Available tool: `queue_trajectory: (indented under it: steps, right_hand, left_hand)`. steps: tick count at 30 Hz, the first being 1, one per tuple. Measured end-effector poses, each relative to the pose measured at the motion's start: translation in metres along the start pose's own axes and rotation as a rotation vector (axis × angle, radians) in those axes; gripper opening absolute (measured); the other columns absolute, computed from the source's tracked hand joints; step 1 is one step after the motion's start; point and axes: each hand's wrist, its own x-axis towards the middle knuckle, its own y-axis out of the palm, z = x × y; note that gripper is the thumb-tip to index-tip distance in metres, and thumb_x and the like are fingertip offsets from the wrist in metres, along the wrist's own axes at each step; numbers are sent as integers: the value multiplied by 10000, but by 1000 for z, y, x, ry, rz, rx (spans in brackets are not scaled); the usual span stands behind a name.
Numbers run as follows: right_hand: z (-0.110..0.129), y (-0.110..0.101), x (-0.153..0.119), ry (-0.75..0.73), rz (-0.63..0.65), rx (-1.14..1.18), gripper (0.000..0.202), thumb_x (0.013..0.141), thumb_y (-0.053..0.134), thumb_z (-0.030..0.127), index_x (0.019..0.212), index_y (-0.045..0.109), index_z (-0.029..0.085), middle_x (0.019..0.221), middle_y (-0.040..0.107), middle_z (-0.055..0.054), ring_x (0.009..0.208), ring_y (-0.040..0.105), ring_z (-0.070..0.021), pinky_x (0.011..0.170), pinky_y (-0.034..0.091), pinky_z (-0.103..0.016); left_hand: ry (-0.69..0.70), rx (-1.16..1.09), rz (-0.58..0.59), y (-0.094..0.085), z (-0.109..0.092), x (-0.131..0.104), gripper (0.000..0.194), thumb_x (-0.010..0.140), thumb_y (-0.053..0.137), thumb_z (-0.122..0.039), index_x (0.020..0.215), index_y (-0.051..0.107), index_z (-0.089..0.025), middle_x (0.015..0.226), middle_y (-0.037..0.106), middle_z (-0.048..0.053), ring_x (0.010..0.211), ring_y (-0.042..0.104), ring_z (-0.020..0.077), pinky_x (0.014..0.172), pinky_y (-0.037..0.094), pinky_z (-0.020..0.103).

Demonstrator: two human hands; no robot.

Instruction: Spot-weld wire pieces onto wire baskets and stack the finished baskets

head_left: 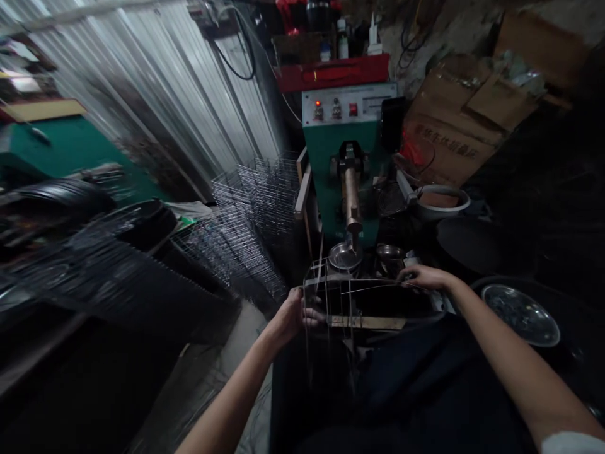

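Observation:
My left hand (297,310) is closed around the edge of a wire rack (328,296), a thin metal frame with several upright and cross wires. To the right, my right hand (422,276) pinches a thin wire (373,288) that runs leftward to the rack. Just beyond both hands stands a green spot-welding machine (326,170), its copper-coloured electrode arm (350,192) pointing down toward a small round metal dish (345,256). Below the hands a flat wooden strip (368,323) lies crosswise. The lower part of the rack fades into shadow.
Stacked wire grids (250,233) stand left of the machine. At the right are a clear round tray (520,315) of small pieces, a white tub (443,202) and a cardboard box (454,126). A red tray (333,72) with bottles sits on top of the machine.

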Motion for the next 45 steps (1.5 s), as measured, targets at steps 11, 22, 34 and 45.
queue_trajectory:
  steps: [11,22,34,45]
  right_hand:
    - [-37,42,-4,177,213,122,631,552,875,716,823,783,153,603,612,-12,485,449,-97,437,302,-210]
    - [-11,20,-24,66,-95,233,540,563,935,577,935,827,200,898,753,-70,775,668,-234,642,506,-281]
    - [75,8,-14,-239,-330,162,522,790,743,706,748,728,185,723,632,-26,688,557,-187,639,416,-290]
    - [64,-6,24,-230,-572,133,587,772,751,737,633,627,180,676,550,-15,668,511,-179,603,386,-287]
  left_hand:
    - [293,1084,212,-22,26,-51,1566,397,1019,-542,1651,110,-307,1652,202,209,1543,187,524,1224,283,702]
    - [433,950,73,-1,102,-52,1030,690,867,-280,1491,220,-264,1439,508,173,1345,565,360,1137,489,571]
    - [509,952,67,12,76,16,997,594,893,-306,1393,298,-271,1382,579,139,1274,611,344,1116,493,524]
    - [564,940,41,-3,73,78,1019,532,915,-369,1373,356,-234,1269,575,114,1177,631,318,1054,535,484]
